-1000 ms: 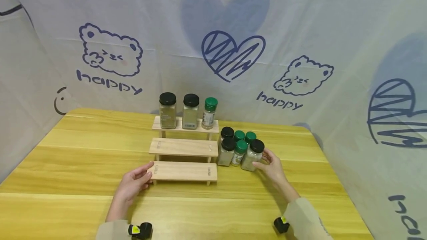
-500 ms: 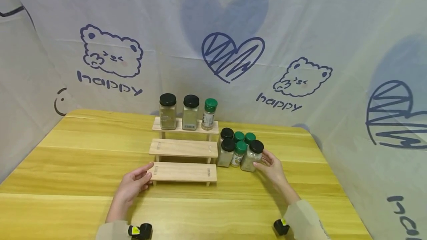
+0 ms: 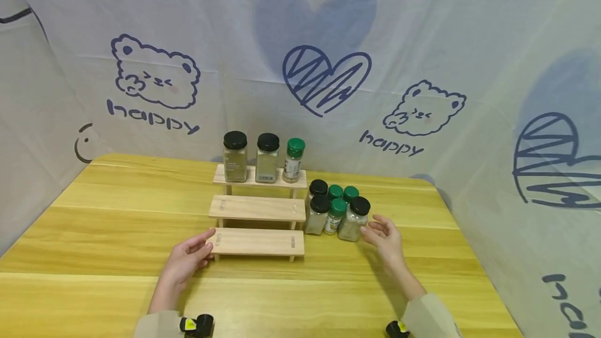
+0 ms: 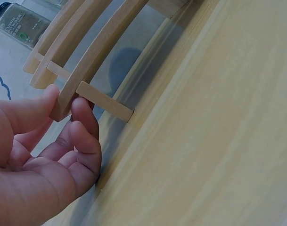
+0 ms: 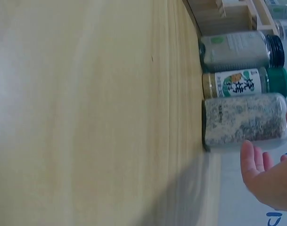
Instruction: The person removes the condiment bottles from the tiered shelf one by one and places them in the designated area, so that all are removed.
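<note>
My left hand (image 3: 185, 261) pinches the left end of the lowest step of a three-tier wooden spice rack (image 3: 255, 241). The left wrist view has the thumb on top of the board (image 4: 89, 63) and curled fingers beneath it. My right hand (image 3: 388, 244) is beside a black-lidded spice jar (image 3: 352, 225), its fingers loosely bent and not wrapped round it. In the right wrist view this jar (image 5: 244, 120) holds coarse, flaky grey seasoning and stands on the table. Left of it are a green-capped shaker (image 3: 334, 220) and another black-lidded jar (image 3: 316, 218).
On the rack's top step stand two black-lidded jars (image 3: 235, 160) and a green-capped shaker (image 3: 292, 163). Behind the front jars are another black lid (image 3: 318, 187) and two green caps (image 3: 350, 193). A patterned cloth (image 3: 324, 20) hangs behind the wooden table (image 3: 117, 213).
My right hand has loosened its fingers from the black-lidded jar and drawn slightly right, away from it. The jar stays put, and my left hand keeps its grip on the rack.
</note>
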Available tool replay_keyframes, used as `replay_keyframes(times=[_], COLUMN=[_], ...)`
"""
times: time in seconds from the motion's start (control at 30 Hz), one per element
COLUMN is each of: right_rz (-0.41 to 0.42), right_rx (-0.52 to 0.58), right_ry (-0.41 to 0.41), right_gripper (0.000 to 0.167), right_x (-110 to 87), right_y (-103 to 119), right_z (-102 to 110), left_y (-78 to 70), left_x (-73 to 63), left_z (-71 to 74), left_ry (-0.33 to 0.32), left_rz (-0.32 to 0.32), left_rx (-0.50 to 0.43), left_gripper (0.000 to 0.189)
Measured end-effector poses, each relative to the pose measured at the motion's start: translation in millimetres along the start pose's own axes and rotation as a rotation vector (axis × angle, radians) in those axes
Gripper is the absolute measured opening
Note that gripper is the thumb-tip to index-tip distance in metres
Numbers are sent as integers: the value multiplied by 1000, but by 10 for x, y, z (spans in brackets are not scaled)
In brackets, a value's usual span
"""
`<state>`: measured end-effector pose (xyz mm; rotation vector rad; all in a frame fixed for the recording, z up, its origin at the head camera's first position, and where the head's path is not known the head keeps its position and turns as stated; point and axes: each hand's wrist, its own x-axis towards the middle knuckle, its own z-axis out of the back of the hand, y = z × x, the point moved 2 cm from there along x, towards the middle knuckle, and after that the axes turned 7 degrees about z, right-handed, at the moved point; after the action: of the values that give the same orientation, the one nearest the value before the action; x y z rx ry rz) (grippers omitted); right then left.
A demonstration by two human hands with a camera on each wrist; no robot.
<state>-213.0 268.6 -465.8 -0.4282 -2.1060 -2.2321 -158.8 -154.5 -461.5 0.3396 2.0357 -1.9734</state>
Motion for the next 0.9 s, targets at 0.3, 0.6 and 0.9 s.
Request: replay_keyframes(times=[0.3, 0.6, 0.9], right_rz=[104, 169, 226], right_rx=[0, 46, 103], right_ry=[-37, 12, 83], right_gripper=[28, 16, 9], right_x=[-175, -237, -273], right_y=[176, 153, 182], right_z=[-118, -222, -426], left_y=[-1, 2, -4], left_x=[3, 2, 2], left_z=[0, 5, 2], left_ry=[-1, 1, 0], left_rz=[1, -2, -5], left_rx=[-4, -9, -8], left_gripper=[43, 43, 42])
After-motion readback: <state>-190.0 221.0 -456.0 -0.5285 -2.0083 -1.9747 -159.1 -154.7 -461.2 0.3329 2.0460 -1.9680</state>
